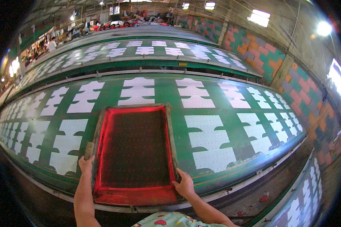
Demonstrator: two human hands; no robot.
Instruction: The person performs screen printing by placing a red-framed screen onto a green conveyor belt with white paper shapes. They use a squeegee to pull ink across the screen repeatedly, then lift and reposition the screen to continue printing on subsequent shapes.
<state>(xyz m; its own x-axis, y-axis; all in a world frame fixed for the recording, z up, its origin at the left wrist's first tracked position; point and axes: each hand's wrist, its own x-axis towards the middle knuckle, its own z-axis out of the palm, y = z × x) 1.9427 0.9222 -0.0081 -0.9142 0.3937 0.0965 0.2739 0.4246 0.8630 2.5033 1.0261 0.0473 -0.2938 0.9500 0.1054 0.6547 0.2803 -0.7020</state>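
Note:
A screen-printing frame [136,193] with dark mesh and red ink along its inner borders lies at the near edge of the long green table [174,125]. My right hand [184,184] grips the frame's right side near its lower corner. Beside the frame's left edge, my left hand [86,165] is closed round a short flat wooden piece [89,150] that sticks up past the fingers. Whether those fingers also touch the frame, I cannot tell. White cut fabric pieces [210,142] with a small dotted pattern lie in rows on both sides of the frame and beyond it.
A metal rail [231,191] runs along the table's near edge. Farther back, another green table [159,56] carries more white pieces. At the lower right stands one more table [305,196] with cut pieces. A wall of coloured blocks [307,94] rises on the right.

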